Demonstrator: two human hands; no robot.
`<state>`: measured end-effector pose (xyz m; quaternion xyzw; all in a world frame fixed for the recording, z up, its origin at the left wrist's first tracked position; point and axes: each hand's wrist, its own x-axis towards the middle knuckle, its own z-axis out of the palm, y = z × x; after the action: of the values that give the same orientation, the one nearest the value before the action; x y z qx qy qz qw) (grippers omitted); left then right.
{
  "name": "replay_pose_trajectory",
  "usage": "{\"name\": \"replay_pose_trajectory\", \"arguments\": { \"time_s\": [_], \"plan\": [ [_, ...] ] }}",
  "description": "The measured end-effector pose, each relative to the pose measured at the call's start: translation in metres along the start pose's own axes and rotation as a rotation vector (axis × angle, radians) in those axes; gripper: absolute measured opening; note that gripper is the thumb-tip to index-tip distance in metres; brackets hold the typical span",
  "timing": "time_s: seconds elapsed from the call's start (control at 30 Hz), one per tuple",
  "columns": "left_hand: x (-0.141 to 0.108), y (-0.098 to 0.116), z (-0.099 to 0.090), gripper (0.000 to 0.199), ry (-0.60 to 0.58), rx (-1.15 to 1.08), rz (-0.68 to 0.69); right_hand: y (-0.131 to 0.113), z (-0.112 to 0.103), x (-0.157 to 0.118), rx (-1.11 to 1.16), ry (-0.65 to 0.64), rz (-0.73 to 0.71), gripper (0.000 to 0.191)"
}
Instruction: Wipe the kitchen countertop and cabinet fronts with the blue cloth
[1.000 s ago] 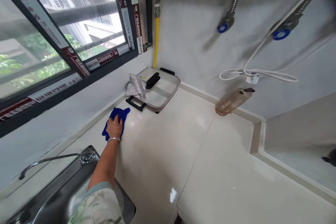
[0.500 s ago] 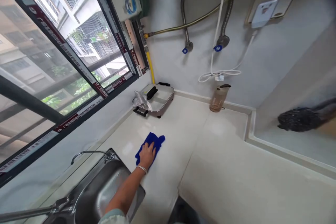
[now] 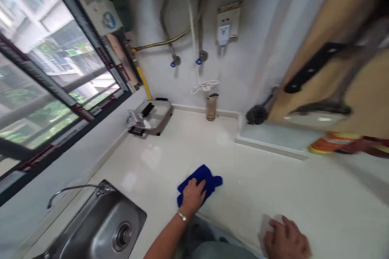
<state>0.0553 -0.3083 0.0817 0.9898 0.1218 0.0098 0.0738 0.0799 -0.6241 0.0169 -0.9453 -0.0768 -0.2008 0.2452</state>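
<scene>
My left hand (image 3: pixel 193 196) presses on a blue cloth (image 3: pixel 205 179) on the white counter (image 3: pixel 249 178), its fingers bent over the fabric. A bracelet is on the left wrist. Toward the bottom right, my right hand (image 3: pixel 287 238) is low over the counter or touching it. Its fingers are slightly bent and a little apart, blurred, with no object visible in them. A faint pale patch shows beside them; whether it is a reflection is unclear.
A steel sink (image 3: pixel 103 226) with a tap (image 3: pixel 101 190) lies at lower left. An electric pan (image 3: pixel 159 115) and a brown jug (image 3: pixel 212 107) stand along the back. A board (image 3: pixel 361 89) with a black-handled tool (image 3: pixel 314 68) is at right.
The view has swung to the right. My left hand and the blue cloth have moved right along the counter, away from the sink. My right hand has come into view.
</scene>
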Motion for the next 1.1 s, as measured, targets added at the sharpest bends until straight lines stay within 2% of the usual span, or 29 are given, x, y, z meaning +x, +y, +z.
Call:
{"name": "replay_pose_trajectory", "arguments": {
  "time_s": [0.07,0.13,0.23,0.33,0.4,0.47,0.5,0.57,0.7,0.8,0.87,0.93,1.03,1.1],
  "plan": [
    [-0.014,-0.019,-0.005,0.042,0.002,-0.004,-0.007,-0.003,-0.001,0.001,-0.100,0.008,-0.039,0.026],
    [-0.030,-0.049,-0.010,0.042,0.044,0.008,-0.079,-0.002,-0.001,0.001,-0.159,0.001,-0.069,0.025],
    [-0.056,-0.102,-0.022,0.044,0.073,0.048,-0.268,0.001,-0.002,0.000,-0.165,-0.017,-0.089,0.025],
    [-0.074,-0.149,-0.039,0.043,0.081,0.074,-0.527,0.003,-0.003,-0.002,-0.159,-0.029,-0.099,0.026],
    [-0.078,-0.167,-0.049,0.043,0.073,0.099,-0.637,0.002,-0.003,-0.001,-0.159,-0.039,-0.094,0.028],
    [-0.073,-0.166,-0.054,0.046,0.045,0.131,-0.652,-0.001,-0.004,0.001,-0.141,-0.058,-0.077,0.028],
    [-0.068,-0.158,-0.053,0.048,0.034,0.145,-0.621,-0.004,-0.005,0.003,-0.117,-0.076,-0.068,0.028],
    [-0.056,-0.129,-0.046,0.047,0.033,0.163,-0.497,-0.008,-0.007,0.006,-0.050,-0.119,-0.047,0.026],
    [-0.028,-0.041,-0.020,0.041,0.042,0.198,-0.088,-0.011,-0.007,0.009,0.076,-0.123,0.005,0.022],
    [-0.009,0.024,-0.005,0.037,-0.007,0.157,0.198,-0.005,-0.004,0.008,0.146,-0.078,-0.018,0.027],
    [-0.001,0.060,0.000,0.038,-0.073,0.098,0.371,-0.001,-0.002,0.007,0.224,-0.032,-0.015,0.032],
    [0.004,0.091,0.004,0.040,-0.157,0.045,0.506,0.002,0.000,0.008,0.331,0.040,0.058,0.033],
    [0.012,0.135,0.008,0.042,-0.281,0.002,0.676,0.006,0.003,0.010,0.522,0.171,0.263,0.029],
    [0.021,0.164,0.012,0.044,-0.344,-0.037,0.760,0.012,0.002,0.011,0.664,0.209,0.379,0.027]
  ]
}}
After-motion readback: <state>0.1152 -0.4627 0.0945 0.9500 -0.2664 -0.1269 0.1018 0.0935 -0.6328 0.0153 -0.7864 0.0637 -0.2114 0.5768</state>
